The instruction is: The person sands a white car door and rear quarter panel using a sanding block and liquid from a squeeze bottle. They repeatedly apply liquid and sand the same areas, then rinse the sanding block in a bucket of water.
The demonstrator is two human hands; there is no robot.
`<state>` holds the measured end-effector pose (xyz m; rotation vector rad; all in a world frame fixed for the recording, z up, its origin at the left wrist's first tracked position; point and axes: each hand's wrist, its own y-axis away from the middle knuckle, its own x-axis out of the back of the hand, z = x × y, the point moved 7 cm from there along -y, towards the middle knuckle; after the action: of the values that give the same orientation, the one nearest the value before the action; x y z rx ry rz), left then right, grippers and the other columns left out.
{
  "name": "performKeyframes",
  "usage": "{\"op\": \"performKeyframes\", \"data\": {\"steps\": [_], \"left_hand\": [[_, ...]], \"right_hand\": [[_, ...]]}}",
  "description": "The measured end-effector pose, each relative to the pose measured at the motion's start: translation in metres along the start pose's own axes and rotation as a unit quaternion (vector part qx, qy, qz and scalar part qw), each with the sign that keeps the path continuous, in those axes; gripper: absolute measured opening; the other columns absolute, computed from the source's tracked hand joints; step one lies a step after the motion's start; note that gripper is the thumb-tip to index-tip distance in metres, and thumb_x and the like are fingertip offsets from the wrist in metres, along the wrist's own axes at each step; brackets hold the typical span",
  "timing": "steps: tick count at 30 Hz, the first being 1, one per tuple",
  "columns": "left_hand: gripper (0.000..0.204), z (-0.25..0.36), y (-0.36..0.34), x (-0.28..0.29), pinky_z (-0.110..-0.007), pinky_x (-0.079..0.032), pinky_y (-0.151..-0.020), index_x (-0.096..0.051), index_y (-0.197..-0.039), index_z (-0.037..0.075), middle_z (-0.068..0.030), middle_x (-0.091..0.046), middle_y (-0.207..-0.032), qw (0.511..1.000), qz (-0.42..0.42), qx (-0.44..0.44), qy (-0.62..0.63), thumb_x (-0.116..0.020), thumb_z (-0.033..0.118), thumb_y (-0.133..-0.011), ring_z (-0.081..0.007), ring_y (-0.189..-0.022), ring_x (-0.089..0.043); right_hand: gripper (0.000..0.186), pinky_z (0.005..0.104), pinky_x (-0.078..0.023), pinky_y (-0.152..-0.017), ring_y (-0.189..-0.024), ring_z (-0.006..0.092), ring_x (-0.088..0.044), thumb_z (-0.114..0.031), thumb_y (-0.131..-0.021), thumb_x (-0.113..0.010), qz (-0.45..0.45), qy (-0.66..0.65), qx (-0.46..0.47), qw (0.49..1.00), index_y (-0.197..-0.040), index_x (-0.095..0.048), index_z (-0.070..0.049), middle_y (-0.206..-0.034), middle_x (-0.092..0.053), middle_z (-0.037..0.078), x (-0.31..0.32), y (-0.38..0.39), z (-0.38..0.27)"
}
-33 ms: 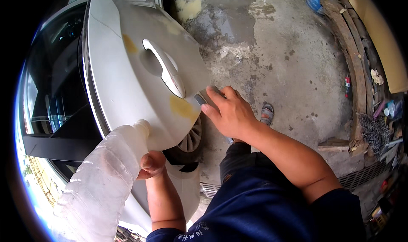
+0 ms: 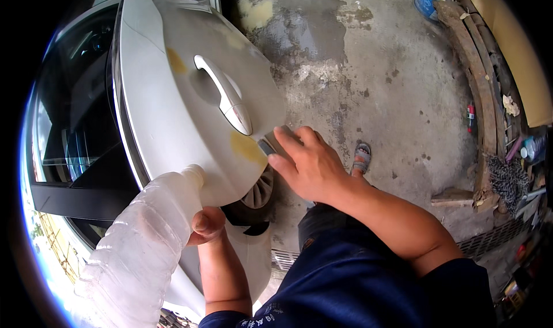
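A white car door (image 2: 190,126) with a white handle (image 2: 222,95) and yellowish filler patches (image 2: 249,148) stands in front of me. My right hand (image 2: 311,164) is closed on a grey sanding block (image 2: 267,146) at the door's right edge, beside the lower filler patch. My left hand (image 2: 207,224) grips a large clear plastic bottle (image 2: 141,230), tilted with its mouth (image 2: 194,175) against or very near the door's lower part. Most of the left fingers are hidden behind the bottle.
A dark car wheel (image 2: 259,190) shows below the door. Stained concrete floor (image 2: 403,97) lies to the right, bordered by wooden boards (image 2: 475,92), a dark mop-like bundle (image 2: 508,178) and a blue bucket (image 2: 429,0). A drain grate (image 2: 492,239) runs behind my right arm.
My right hand with the sanding block has slid slightly nearer to me along the door's edge. The left hand and bottle have hardly moved.
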<state>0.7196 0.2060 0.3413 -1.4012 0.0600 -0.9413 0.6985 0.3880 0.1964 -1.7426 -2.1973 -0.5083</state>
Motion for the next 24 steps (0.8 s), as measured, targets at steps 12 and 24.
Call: {"op": "performKeyframes", "data": {"steps": [12,24], "left_hand": [[0.061,-0.003,0.004,0.002,-0.038,-0.056,-0.083,-0.048,-0.131,-0.011,-0.0246,-0.067,-0.110,0.999,-0.018,0.006,0.025,-0.048,0.043,-0.103,-0.0297,-0.091,-0.068],[0.062,-0.010,0.002,0.010,-0.044,-0.059,-0.085,-0.045,-0.134,-0.006,-0.0236,-0.065,-0.114,0.997,-0.080,0.006,-0.015,-0.050,0.045,-0.099,-0.0307,-0.093,-0.069]], "right_hand": [[0.060,0.0478,-0.053,-0.085,-0.103,0.0410,-0.059,-0.037,-0.092,-0.067,0.052,-0.018,0.143,0.988,-0.140,-0.052,-0.005,-0.123,-0.051,0.023,0.009,0.037,-0.052],[0.070,0.0462,-0.053,-0.089,-0.109,0.0415,-0.059,-0.034,-0.087,-0.073,0.132,-0.028,0.235,0.963,-0.145,-0.048,-0.005,-0.127,-0.051,0.026,-0.001,0.042,-0.027]]}}
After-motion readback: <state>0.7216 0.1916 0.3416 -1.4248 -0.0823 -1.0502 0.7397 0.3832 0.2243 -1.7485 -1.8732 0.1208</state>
